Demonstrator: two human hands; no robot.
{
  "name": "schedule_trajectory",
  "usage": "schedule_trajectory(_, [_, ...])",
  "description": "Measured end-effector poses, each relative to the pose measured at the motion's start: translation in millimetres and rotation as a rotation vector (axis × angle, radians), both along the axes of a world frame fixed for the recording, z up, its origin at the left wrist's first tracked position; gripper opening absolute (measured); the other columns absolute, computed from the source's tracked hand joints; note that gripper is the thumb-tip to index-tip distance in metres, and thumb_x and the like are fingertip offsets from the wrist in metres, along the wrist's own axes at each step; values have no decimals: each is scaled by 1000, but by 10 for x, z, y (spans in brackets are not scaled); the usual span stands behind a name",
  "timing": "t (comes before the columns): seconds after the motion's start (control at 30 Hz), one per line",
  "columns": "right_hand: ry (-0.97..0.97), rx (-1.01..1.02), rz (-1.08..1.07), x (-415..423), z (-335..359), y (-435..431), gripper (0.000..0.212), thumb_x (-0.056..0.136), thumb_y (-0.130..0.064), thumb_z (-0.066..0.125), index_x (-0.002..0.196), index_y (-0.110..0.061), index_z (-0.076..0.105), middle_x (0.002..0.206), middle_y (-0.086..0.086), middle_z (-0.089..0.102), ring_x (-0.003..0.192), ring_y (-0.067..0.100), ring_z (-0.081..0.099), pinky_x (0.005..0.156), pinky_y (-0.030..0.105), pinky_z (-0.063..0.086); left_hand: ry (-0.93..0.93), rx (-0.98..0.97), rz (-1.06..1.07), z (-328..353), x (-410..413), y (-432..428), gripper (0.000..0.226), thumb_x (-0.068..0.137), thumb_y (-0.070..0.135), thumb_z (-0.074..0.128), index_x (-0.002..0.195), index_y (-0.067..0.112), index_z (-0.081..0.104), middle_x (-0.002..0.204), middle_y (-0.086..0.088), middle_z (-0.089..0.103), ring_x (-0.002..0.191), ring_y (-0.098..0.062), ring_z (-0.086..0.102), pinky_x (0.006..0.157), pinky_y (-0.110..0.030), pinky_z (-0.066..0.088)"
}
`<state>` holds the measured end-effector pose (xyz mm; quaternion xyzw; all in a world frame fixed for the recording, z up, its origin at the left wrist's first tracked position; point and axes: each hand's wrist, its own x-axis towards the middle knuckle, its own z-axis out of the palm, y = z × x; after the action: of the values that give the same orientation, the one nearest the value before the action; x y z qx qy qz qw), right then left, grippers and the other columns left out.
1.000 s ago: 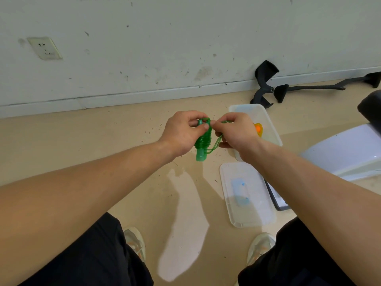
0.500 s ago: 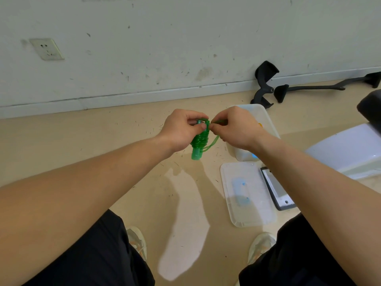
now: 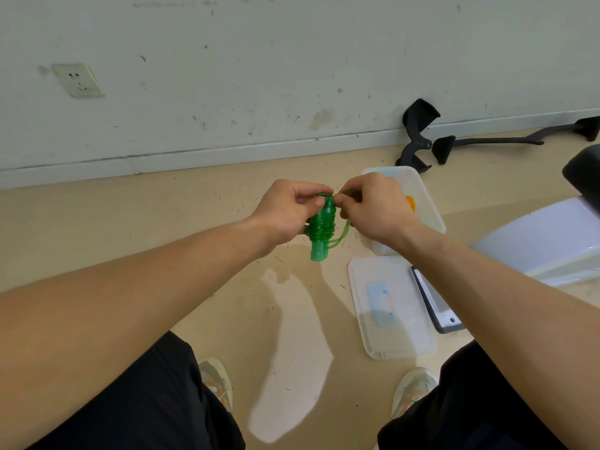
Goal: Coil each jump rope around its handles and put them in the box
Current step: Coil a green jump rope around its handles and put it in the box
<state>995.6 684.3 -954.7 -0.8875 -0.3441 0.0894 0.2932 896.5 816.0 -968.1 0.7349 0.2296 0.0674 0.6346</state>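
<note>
A green jump rope [image 3: 321,232] hangs in mid-air over the floor, its cord wound in many turns around the upright green handles. My left hand [image 3: 287,211] grips the top of the handles. My right hand [image 3: 373,206] pinches the loose end of the green cord at the top, and a short loop of cord hangs below it. Behind my right hand stands the clear plastic box [image 3: 425,203] on the floor, with something orange [image 3: 410,202] inside it.
The box's clear lid [image 3: 389,306] lies on the floor in front of the box, beside a flat dark-framed panel [image 3: 435,303]. Black chair parts [image 3: 418,134] lie by the wall. A white object [image 3: 548,241] sits at the right. My shoes [image 3: 217,381] are below.
My right hand has moved up and left, from beside the handles to their top, drawing the loose cord there. The hanging loop is shorter.
</note>
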Motion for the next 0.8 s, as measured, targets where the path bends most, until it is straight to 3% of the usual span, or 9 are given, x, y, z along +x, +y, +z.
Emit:
schedule_trajectory(0.13, [3,53,-19,-50,-23,-21,20,99,-24,58,96,-12,75,80,2,73,74,16,66,74,30,52,1,-71,-8,-1,-24,22,26,97,9,61,120,19,70,106,0,74,96,-11,71,72,-22,59])
schedule_trajectory(0.27, [-97,-47,17,-108,-59,1,24,100,-19,53,91,-11,74,84,6,72,80,26,65,77,38,54,28,-58,-32,-31,-19,50,28,94,9,66,119,20,70,109,0,75,102,-13,70,85,-30,59])
schedule_trajectory(0.6, [154,89,8,-115,-37,-63,22,100,-14,54,98,-8,75,75,1,68,79,25,68,80,44,57,32,-146,27,-52,-11,67,24,83,8,78,104,7,67,97,-9,76,85,-16,74,71,-24,59])
schedule_trajectory(0.73, [197,168,-67,-103,-84,-57,22,99,-14,55,93,-8,75,77,6,71,78,27,69,79,49,58,41,-165,-12,-37,24,91,11,95,16,65,105,12,69,102,-5,75,91,-17,74,77,-26,59])
schedule_trajectory(0.8, [191,172,-76,-85,-86,-49,21,99,-15,56,94,-9,76,78,7,72,78,27,69,79,49,58,55,-168,-27,-26,42,100,16,103,16,51,104,14,67,103,-3,72,88,-18,73,78,-30,59])
